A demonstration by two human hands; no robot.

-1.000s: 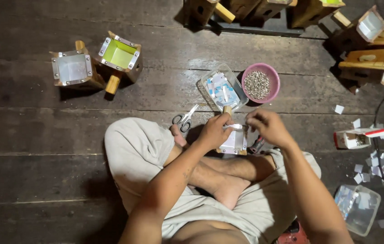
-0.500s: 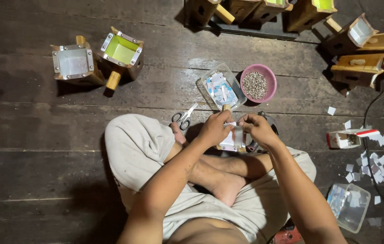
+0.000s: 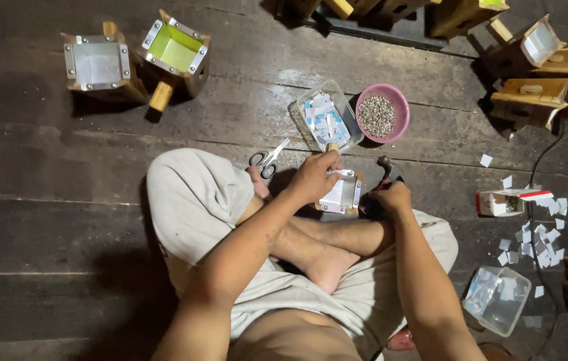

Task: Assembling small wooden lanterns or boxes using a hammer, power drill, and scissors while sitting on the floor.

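Left hand [image 3: 312,177] pinches small part on wooden box [image 3: 339,195]. Right hand [image 3: 391,198] clenches hammer [image 3: 384,170], right of box. Scissors [image 3: 267,159] left; pink bowl [image 3: 382,113] far.

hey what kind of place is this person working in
Probably a home craft workshop, with the work done sitting on a dark wooden plank floor. Finished wooden boxes with metal-framed faces stand around, and beside a pink bowl of small metal bits lie scissors and scattered paper scraps.

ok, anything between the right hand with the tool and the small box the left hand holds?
Nothing visible. The right hand grips a dark-handled tool just right of the small box; the left hand rests on the box's top left.
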